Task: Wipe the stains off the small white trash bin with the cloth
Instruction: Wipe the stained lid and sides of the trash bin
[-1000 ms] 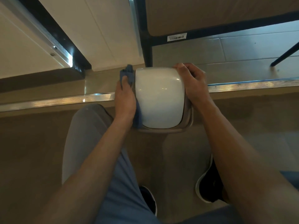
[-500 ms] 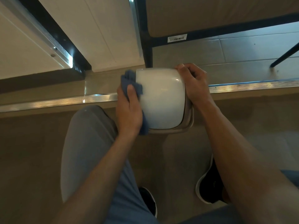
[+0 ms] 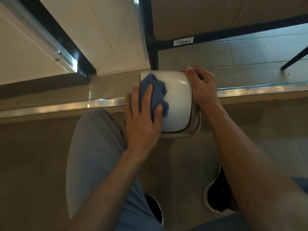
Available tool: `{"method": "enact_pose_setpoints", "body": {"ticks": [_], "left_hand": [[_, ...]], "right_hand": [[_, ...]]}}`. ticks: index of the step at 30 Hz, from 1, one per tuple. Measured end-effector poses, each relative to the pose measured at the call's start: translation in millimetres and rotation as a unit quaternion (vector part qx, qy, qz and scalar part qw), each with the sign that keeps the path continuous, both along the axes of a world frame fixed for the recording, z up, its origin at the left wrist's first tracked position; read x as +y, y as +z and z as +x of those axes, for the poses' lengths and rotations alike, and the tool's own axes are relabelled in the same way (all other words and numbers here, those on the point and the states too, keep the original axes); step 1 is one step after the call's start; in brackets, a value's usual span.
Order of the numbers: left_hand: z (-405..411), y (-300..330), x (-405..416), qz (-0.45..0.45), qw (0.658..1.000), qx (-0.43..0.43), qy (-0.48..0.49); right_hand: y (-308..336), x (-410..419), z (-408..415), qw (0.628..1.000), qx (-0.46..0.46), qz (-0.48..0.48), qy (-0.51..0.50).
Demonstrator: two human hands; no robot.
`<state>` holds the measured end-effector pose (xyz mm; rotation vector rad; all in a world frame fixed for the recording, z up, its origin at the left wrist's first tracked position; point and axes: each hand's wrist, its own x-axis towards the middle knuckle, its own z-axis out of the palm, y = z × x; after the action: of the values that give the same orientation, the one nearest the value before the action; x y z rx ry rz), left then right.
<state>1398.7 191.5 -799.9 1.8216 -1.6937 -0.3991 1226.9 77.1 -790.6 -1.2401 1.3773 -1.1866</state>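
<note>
**A:** Since half a second ago the left hand has slid the blue cloth from the bin's near left edge up onto its white top face, more of the bundle now showing past the fingertips.

**B:** How is that hand set?

**A:** Fingers long and slightly fanned, lying flat over the cloth and pressing it against the small white trash bin; the thumb rests along the cloth's inner side. Likely a broad palm-down contact to spread pressure across the curved shell.

**B:** And the other hand?

**A:** The right hand wraps the bin's far right corner, fingers curled round the edge, seemingly to brace it against the wiping push.

**B:** Where does the bin sit?

**A:** Between the two hands, at the metal-edged step in the floor, ahead of the bent knee. A dark shoe shows under the right forearm. No stains can be made out on the visible surface.
</note>
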Motion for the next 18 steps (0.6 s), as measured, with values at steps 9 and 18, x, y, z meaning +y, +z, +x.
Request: {"method": "enact_pose_setpoints", "body": {"ticks": [9, 18], "left_hand": [[-10, 9, -15, -0.009, 0.985, -0.169, -0.022], [14, 30, -56, 0.036, 0.999, -0.034, 0.004]], "right_hand": [[-4, 5, 0, 1.0, -0.006, -0.006, 0.001], [-4, 1, 3, 1.0, 0.01, 0.004, -0.001]]}}
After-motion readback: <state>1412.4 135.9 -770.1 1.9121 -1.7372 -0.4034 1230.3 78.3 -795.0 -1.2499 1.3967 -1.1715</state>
